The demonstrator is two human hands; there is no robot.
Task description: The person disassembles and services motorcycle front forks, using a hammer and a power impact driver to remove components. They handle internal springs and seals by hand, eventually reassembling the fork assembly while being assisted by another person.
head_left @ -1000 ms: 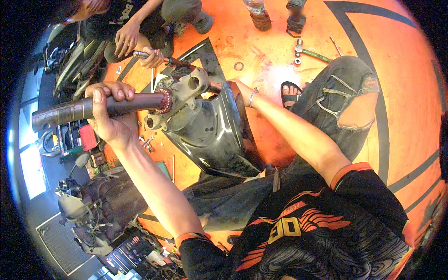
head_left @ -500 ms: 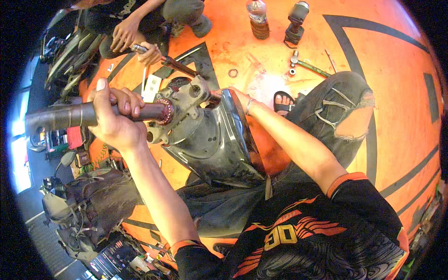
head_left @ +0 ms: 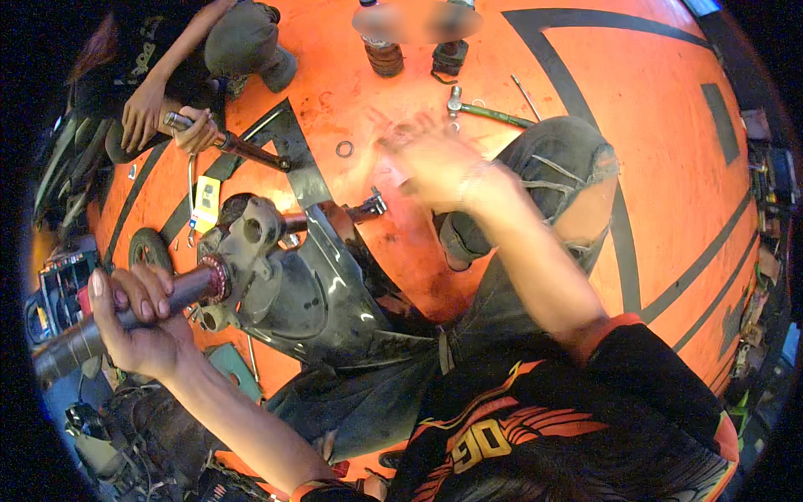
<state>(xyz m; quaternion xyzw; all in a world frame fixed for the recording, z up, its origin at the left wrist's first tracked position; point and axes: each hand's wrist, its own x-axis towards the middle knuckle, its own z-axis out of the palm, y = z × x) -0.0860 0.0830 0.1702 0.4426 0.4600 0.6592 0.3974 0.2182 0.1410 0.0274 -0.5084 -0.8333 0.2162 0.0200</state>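
My left hand (head_left: pixel 144 322) is wrapped round a dark metal tube (head_left: pixel 71 347), thumb along its top. A greasy ring of bearing balls (head_left: pixel 219 279) sits where the tube meets a grey cast bracket (head_left: pixel 255 234). Behind the bracket a glossy black body panel (head_left: pixel 351 289) rests against my legs. My right hand (head_left: pixel 443 167) is in the air over the orange floor, blurred by motion, fingers stretched forward and holding nothing. Just beyond its fingers lies a hammer (head_left: pixel 498 115) with a green handle.
At the upper left another person's hand (head_left: pixel 199 130) holds a metal rod (head_left: pixel 251 153). A bottle of dark liquid (head_left: pixel 385 58) and a black tool (head_left: pixel 450 57) stand at the back. A small ring (head_left: pixel 345 149), a yellow packet (head_left: pixel 205 203) and a small wheel (head_left: pixel 150 249) lie on the floor.
My right hand has come off the far side of the panel and reached out toward the hammer. My left hand still grips the tube; the view has shifted right.
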